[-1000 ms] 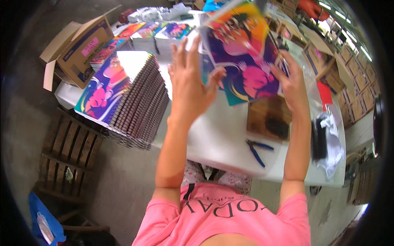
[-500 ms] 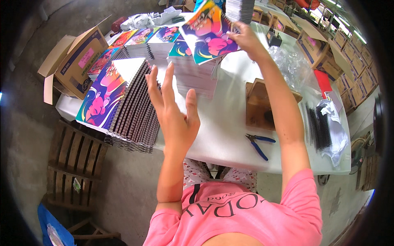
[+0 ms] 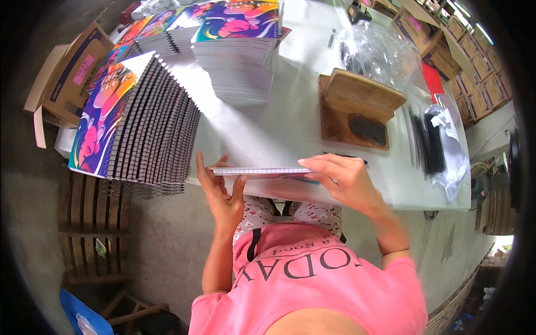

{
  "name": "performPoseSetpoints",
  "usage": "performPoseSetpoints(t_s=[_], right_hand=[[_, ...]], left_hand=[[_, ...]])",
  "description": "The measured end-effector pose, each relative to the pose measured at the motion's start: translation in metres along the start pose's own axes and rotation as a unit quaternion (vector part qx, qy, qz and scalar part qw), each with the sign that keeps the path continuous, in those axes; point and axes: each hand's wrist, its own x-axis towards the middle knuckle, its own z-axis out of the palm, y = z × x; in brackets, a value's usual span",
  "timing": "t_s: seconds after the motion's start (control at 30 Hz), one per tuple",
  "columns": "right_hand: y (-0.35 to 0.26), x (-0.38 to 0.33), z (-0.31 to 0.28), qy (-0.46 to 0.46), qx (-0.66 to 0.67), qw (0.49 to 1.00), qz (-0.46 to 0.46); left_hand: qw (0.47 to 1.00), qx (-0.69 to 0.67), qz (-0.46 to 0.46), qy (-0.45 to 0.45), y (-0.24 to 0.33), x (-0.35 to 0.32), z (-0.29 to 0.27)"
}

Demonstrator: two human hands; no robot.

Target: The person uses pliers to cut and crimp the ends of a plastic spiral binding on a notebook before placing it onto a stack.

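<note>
Fingers [image 3: 319, 163] of the right hand [image 3: 350, 181] are closed on the right end of a notebook [image 3: 262, 171], and its left end is held between the thumb and more spread fingers of the left hand [image 3: 222, 204]. The notebook is held edge-up near the front edge of the tabletop [image 3: 251, 131], its narrow white side shown lengthwise. Beyond it, open room is found as far as a back stack [image 3: 240, 72]. Leftward, only a narrow gap is seen between the left hand and a spiral-bound pile [image 3: 159, 114], which is set at the tabletop's edge. To the right of the bare stretch, a wooden stand [image 3: 363, 92] is placed, with clear plastic wrap [image 3: 385, 50] behind; black coils [image 3: 431, 145] are laid near the right edge.
</note>
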Motion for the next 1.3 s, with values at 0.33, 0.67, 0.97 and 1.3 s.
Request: performPoseSetpoints(t_s=[0.33, 0.67, 0.97, 1.3], right_hand=[[0.016, -0.049, 0.072, 0.284, 0.412, 0.817, 0.286], [0.043, -0.073, 0.093, 0.204, 0.211, 0.897, 0.330], [0.132, -0.081, -0.077, 0.355, 0.203, 0.872, 0.268], [0.308, -0.122, -0.144, 0.160, -0.354, 0.822, 0.417]], left_hand=[[1.000, 0.019, -0.019, -0.011, -0.020, -0.006, 0.031], [0.923, 0.284, 0.246, 0.086, 0.018, -0.001, 0.063], [0.863, 0.372, 0.312, -0.142, 0.040, 0.013, 0.094], [0.845, 0.374, 0.369, -0.096, 0.028, 0.024, 0.093]])
